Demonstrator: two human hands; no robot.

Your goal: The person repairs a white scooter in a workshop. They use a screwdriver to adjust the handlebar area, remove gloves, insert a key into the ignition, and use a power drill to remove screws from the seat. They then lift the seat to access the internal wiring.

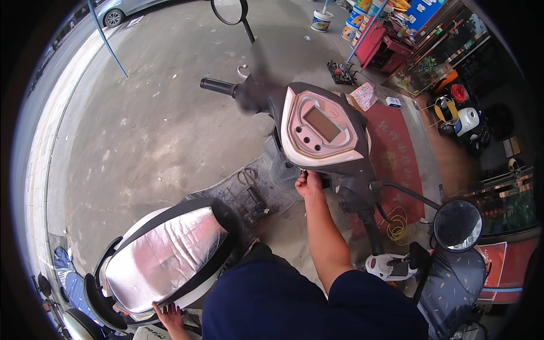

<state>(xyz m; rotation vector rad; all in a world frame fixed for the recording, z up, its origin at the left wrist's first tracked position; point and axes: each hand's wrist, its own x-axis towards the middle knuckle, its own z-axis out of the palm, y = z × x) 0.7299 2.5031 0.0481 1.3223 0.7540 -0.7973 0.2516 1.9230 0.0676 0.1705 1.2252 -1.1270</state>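
Observation:
A scooter with a pink and black dashboard (318, 127) stands in front of me. My right hand (307, 185) reaches just below the dashboard's lower edge, fingers closed on something small that I cannot make out. Its seat (164, 249), covered in silver reflective material with a black rim, is at the lower left. My left hand (169, 314) is at the seat's near edge, fingers spread and fingertips touching it from beneath. On the footboard (221, 187) lie a dark cable and plug (254, 197).
Mirrors (457, 225) flank the handlebar (218, 86). Another scooter (450, 275) is at the lower right, more at the lower left. A red mat (395, 153), yellow hose (396, 226), toolbox (341, 72), buckets (322, 20) and shop doorway (453, 147) are right. A car (122, 11) is far left.

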